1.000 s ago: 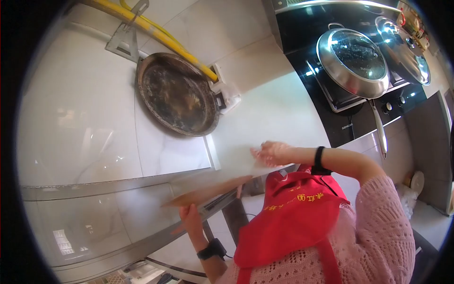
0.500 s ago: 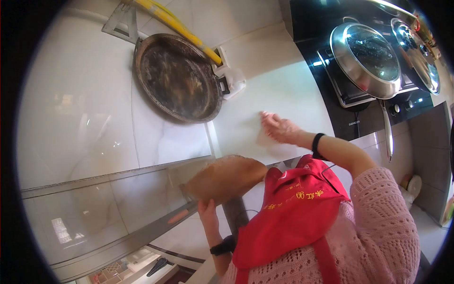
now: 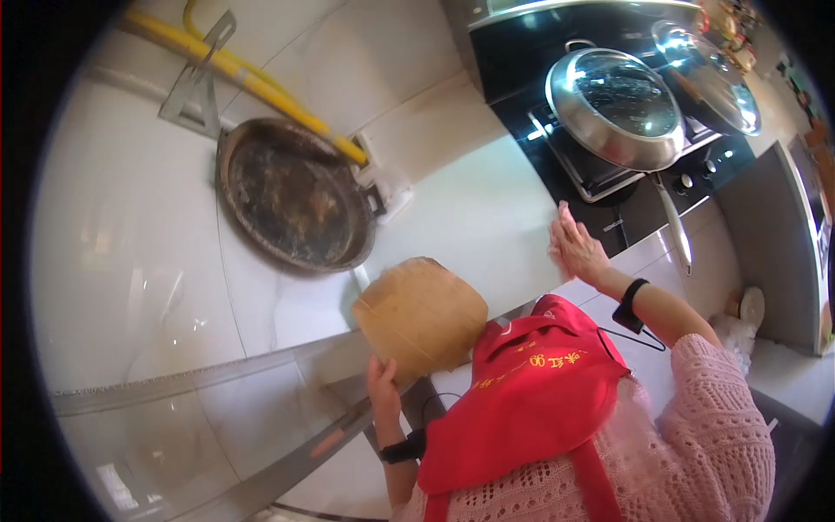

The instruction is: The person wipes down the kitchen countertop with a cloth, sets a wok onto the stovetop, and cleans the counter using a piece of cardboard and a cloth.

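Observation:
My left hand [image 3: 383,383] grips the lower left edge of a flat brown wooden board [image 3: 422,317], fingers partly behind it. The board is raised at the counter's front edge, its broad face showing. My right hand [image 3: 578,248] is over the counter's right part, near the stove's front corner, with its fingers stretched out and close together. I see nothing held in it. A dark, worn round pan [image 3: 296,193] leans near the wall beyond the board.
A covered steel pan [image 3: 617,109] stands on the black stove [image 3: 513,87], its handle jutting past the front edge. Behind it is another glass lid [image 3: 709,78]. A yellow pipe [image 3: 261,83] runs along the wall beside a metal bracket [image 3: 196,87]. The white counter [image 3: 470,209] lies between.
The board has turned to show more of its face, still in my left hand. My right hand has moved right toward the stove, and its fingers have straightened. The view has shifted.

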Demonstrator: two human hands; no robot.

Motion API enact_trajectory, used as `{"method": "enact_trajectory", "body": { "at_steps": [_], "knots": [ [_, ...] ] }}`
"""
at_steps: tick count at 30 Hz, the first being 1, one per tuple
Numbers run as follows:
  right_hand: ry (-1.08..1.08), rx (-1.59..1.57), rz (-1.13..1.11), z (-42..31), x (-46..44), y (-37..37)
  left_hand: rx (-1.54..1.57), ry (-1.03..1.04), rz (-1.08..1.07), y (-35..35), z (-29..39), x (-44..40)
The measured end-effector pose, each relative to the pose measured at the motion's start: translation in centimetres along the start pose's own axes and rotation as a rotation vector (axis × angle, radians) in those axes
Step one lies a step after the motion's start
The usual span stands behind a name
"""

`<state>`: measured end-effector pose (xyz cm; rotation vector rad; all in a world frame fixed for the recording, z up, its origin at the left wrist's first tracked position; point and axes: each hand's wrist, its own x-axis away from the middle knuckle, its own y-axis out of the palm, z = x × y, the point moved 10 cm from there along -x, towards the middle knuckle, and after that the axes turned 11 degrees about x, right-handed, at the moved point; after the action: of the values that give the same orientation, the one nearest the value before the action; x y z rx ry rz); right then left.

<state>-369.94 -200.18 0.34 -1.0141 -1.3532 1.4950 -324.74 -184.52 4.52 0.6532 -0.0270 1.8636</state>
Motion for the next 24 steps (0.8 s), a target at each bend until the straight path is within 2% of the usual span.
{"method": "enact_trajectory", "body": {
  "at_steps": [2, 5, 6, 7, 9, 11, 12, 13, 16, 18, 22, 23, 24],
  "knots": [
    [-0.033, -0.074, 0.03, 0.8, 3.2, 0.4, -0.006, -0.028, -0.063, 2.3, 0.1, -1.3],
    [0.05, -0.251, -0.163, 4.3, 8.2, 3.4, -0.024, -0.072, -0.129, 4.6, -0.4, -3.6],
    [0.193, -0.356, -0.213, 6.2, 10.0, 2.9, -0.017, -0.072, -0.146, 5.3, -0.6, -4.7],
    [0.531, -0.71, -0.34, 9.3, 13.0, 5.4, -0.013, -0.074, -0.161, 6.2, -0.7, -5.6],
    [0.912, -0.839, -0.296, 13.0, 19.3, 6.2, 0.003, -0.121, -0.239, 8.7, -1.1, -7.2],
    [1.182, -0.621, -0.147, 16.2, 26.9, 8.2, 0.007, -0.179, -0.271, 10.7, -2.2, -8.9],
    [1.42, -0.638, -0.147, 18.0, 32.5, 12.8, 0.002, -0.21, -0.267, 11.2, -3.3, -10.2],
    [1.516, -0.736, -0.173, 17.8, 36.4, 14.6, -0.004, -0.241, -0.263, 11.7, -4.4, -11.4],
    [1.78, -1.048, -0.233, 14.2, 47.2, 18.9, -0.021, -0.351, -0.463, 16.3, -6.9, -13.4],
    [1.762, -0.917, -0.149, 12.3, 54.9, 26.6, -0.028, -0.371, -0.47, 18.1, -8.6, -14.7],
    [1.872, -0.903, -0.293, 5.8, 54.8, 21.4, -0.011, -0.445, -0.531, 23.0, -9.6, -13.9],
    [1.863, -0.84, -0.245, 5.2, 54.7, 21.3, -0.009, -0.462, -0.561, 23.8, -9.8, -13.9],
    [1.837, -0.786, -0.309, 5.0, 53.1, 19.0, -0.008, -0.436, -0.565, 23.8, -10.4, -15.2]
  ]
}}
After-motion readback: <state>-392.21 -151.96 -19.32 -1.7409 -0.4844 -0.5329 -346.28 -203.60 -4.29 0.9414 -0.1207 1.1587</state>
